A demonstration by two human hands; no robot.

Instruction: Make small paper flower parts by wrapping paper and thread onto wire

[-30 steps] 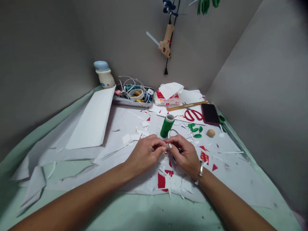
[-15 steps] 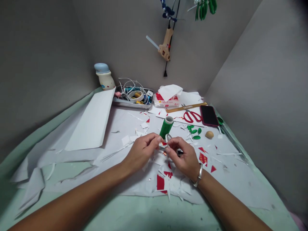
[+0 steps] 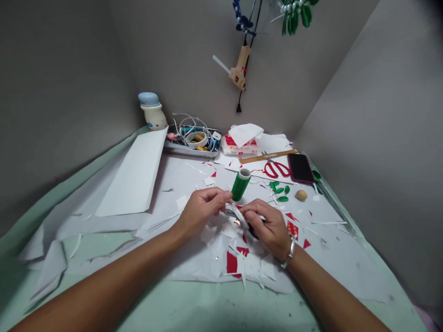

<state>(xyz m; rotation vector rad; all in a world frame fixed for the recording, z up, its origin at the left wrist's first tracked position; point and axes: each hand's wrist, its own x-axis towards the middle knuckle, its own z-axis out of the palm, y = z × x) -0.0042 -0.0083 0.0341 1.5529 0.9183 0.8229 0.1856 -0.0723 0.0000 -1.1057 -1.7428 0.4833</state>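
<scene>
Two hands of yours: left hand (image 3: 202, 210) and right hand (image 3: 266, 226) pinching a white strip (image 3: 239, 216); red scissors (image 3: 276, 169), phone (image 3: 300, 168) at the worktop's (image 3: 207, 304) far right corner; glue gun (image 3: 238, 74) hanging above.

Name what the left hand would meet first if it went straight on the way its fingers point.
Probably the green thread spool ahead of the left hand; depth is unclear.

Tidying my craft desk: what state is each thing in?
Small scissors, held between left hand and right hand
Green thread spool, upright
Red-handled scissors, shut
Smartphone, face up, screen dark
Tissue pack, open, tissue poking out
Hot glue gun, hanging
</scene>
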